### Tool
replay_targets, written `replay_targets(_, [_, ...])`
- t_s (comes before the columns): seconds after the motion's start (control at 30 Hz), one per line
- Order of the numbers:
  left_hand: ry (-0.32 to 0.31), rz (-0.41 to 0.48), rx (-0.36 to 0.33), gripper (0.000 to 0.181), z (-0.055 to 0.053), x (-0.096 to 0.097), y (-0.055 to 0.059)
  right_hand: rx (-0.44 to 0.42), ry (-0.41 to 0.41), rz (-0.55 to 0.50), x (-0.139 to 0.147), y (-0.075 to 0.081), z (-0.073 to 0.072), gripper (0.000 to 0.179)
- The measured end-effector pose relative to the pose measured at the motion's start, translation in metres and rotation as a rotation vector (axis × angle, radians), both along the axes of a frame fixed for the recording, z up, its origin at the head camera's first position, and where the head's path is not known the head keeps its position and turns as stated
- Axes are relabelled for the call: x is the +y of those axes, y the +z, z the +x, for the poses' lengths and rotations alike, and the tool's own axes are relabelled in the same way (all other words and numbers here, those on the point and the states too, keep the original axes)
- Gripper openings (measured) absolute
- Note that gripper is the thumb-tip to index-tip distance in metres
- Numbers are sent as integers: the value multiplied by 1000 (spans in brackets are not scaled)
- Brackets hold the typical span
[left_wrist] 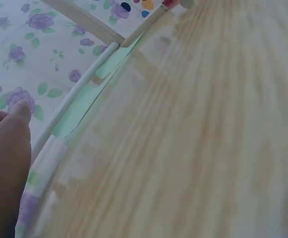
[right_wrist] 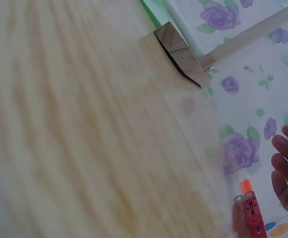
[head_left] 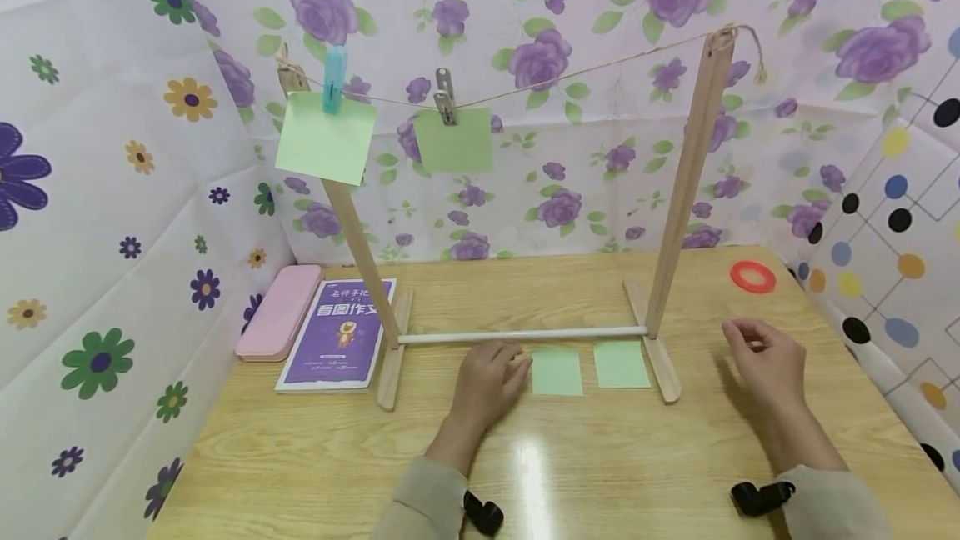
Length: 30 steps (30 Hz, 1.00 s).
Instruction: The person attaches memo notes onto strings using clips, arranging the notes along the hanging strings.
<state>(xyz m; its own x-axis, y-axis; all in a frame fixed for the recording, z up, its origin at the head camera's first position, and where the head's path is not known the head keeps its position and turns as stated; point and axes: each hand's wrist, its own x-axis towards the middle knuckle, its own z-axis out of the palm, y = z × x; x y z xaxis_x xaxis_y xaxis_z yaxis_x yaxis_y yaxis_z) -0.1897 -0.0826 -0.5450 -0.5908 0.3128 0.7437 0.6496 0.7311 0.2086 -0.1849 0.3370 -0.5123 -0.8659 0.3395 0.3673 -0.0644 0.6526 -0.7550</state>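
Note:
My left hand (head_left: 489, 382) is low over the table beside the white rod (head_left: 525, 335), left of two green paper squares (head_left: 557, 372) lying on the wood. Its fingers are loosely bent, and no held thing shows in the head view or the left wrist view. To the right of the wooden stand, my right hand (head_left: 768, 361) hovers with relaxed, slightly curled fingers. Nothing shows in it. On the twine above, a blue clothespin (head_left: 334, 80) holds one green sheet (head_left: 326, 138) and a metal clip (head_left: 445, 97) another green sheet (head_left: 457, 144).
Wooden posts (head_left: 693, 182) hold up the twine. A purple book (head_left: 337, 340) and pink case (head_left: 281, 311) lie at left. Behind my right hand is a red ring (head_left: 753, 277). In the right wrist view, a red clip-like piece (right_wrist: 253, 215) shows near the fingers.

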Motion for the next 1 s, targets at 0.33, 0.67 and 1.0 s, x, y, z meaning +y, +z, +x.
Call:
replay_targets(0.33, [-67, 399, -666, 30, 3, 12, 5, -116, 10, 100, 18, -4, 0, 36])
replay_targets(0.67, [10, 391, -802, 44, 1, 18, 3, -213, 155, 160, 28, -10, 3, 38])
replay_targets(1.0, [-92, 283, -842, 63, 5, 7, 7, -220, 197, 118, 27, -9, 3, 44])
